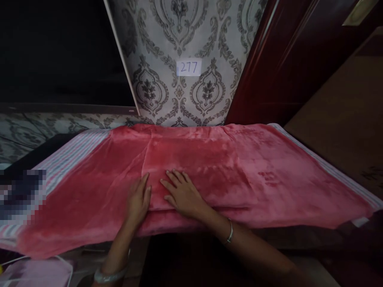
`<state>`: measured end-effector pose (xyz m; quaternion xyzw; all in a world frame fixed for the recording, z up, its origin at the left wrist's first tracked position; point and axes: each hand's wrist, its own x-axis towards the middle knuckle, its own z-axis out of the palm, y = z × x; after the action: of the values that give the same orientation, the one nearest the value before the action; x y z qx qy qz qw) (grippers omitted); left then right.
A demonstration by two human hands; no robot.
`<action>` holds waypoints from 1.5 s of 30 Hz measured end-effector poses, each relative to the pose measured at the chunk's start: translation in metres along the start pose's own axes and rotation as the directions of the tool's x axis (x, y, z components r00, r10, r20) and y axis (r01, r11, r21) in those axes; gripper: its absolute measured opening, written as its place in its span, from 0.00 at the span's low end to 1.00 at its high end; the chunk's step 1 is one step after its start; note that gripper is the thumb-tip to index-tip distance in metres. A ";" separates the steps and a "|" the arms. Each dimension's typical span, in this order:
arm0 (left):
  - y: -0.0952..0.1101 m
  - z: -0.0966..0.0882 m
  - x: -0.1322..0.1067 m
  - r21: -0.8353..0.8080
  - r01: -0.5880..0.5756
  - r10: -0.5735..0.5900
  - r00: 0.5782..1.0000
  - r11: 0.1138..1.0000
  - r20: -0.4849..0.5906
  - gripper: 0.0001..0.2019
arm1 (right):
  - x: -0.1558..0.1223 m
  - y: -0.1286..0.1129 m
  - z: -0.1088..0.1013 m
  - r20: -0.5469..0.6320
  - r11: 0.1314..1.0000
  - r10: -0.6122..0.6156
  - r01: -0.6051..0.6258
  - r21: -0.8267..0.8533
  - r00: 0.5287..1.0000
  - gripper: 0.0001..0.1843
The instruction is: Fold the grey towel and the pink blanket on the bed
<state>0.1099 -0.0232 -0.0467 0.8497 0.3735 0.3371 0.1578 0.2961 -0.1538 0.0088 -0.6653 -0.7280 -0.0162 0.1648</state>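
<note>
A red plush blanket [269, 187] lies spread over a table, its nap brushed into lighter and darker patches. Near its middle is a darker rectangular area [188, 153] with crease-like edges; whether it is a folded layer or something beneath, I cannot tell. My right hand [182, 193] rests palm down on the near part of that area, fingers spread. Beside its left edge, my left hand [139, 201] touches the blanket with fingers stretched out, slightly blurred. Neither hand grips anything. A bracelet shows on each wrist.
A striped cloth [76, 153] shows under the blanket's left side. Behind stand a dark television screen [60, 56] and patterned wallpaper with a paper marked 277 [189, 67]. A dark red cabinet [278, 59] and a cardboard-brown panel [344, 107] stand at right. A pinkish item [42, 273] sits lower left.
</note>
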 end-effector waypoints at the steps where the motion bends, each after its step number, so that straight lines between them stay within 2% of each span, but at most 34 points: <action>1: -0.001 0.001 0.001 0.004 -0.005 0.005 1.000 1.000 -0.005 0.28 | 0.000 0.000 0.001 -0.002 1.000 0.000 0.000 -0.003 1.000 0.30; 8: -0.005 0.008 0.002 0.068 -0.038 0.041 0.999 0.997 -0.035 0.27 | -0.002 0.000 0.008 -0.022 1.000 0.002 -0.002 -0.012 1.000 0.30; 19: 0.000 -0.001 0.003 -0.093 0.007 -0.013 0.998 0.996 -0.060 0.27 | -0.001 -0.002 0.006 -0.034 1.000 -0.001 0.001 -0.007 0.999 0.30; 23: 0.004 -0.005 0.003 -0.136 0.041 -0.050 0.997 0.990 -0.063 0.27 | -0.005 -0.002 -0.006 0.002 0.999 -0.017 0.016 0.044 1.000 0.29; 26: 0.006 -0.006 0.000 -0.208 0.102 -0.122 0.988 0.973 -0.089 0.28 | -0.011 0.005 -0.021 -0.004 0.994 -0.024 0.024 0.103 1.000 0.29; 29: 0.005 -0.009 -0.002 -0.266 0.169 -0.204 0.973 0.949 -0.111 0.29 | -0.021 0.023 -0.035 -0.033 0.994 0.035 -0.031 0.105 0.999 0.27; 31: 0.005 -0.013 -0.002 -0.246 0.183 -0.219 0.967 0.952 -0.128 0.28 | -0.029 0.038 -0.043 -0.040 0.991 0.108 -0.104 0.080 0.993 0.26; 33: 0.010 -0.017 0.000 -0.139 0.142 -0.166 0.970 0.980 -0.179 0.29 | -0.036 0.051 -0.048 -0.037 0.981 0.188 -0.186 0.051 0.981 0.25; 35: 0.022 -0.021 0.002 0.022 0.068 -0.062 0.975 0.997 -0.214 0.29 | -0.043 0.060 -0.050 -0.035 0.967 0.253 -0.253 0.021 0.967 0.25; 37: 0.039 -0.021 0.004 0.142 -0.034 0.056 0.987 0.989 -0.153 0.27 | -0.047 0.062 -0.049 -0.032 0.959 0.283 -0.283 -0.003 0.959 0.25; 40: 0.062 -0.013 0.004 0.213 -0.180 0.182 0.983 0.960 0.012 0.25 | -0.050 0.060 -0.042 -0.033 0.958 0.284 -0.285 -0.026 0.958 0.26; 42: 0.068 -0.006 0.003 0.250 -0.211 0.204 0.977 0.945 0.056 0.24 | -0.051 0.058 -0.035 -0.046 0.960 0.276 -0.277 -0.034 0.960 0.25; 45: 0.066 0.000 -0.001 0.279 -0.197 0.191 0.980 0.940 0.050 0.23 | -0.053 0.059 -0.027 -0.079 0.965 0.256 -0.260 -0.040 0.963 0.25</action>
<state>0.1446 -0.0679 -0.0126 0.8997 0.3307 0.2848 0.0050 0.3631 -0.2046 0.0087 -0.7573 -0.6280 -0.0374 0.1752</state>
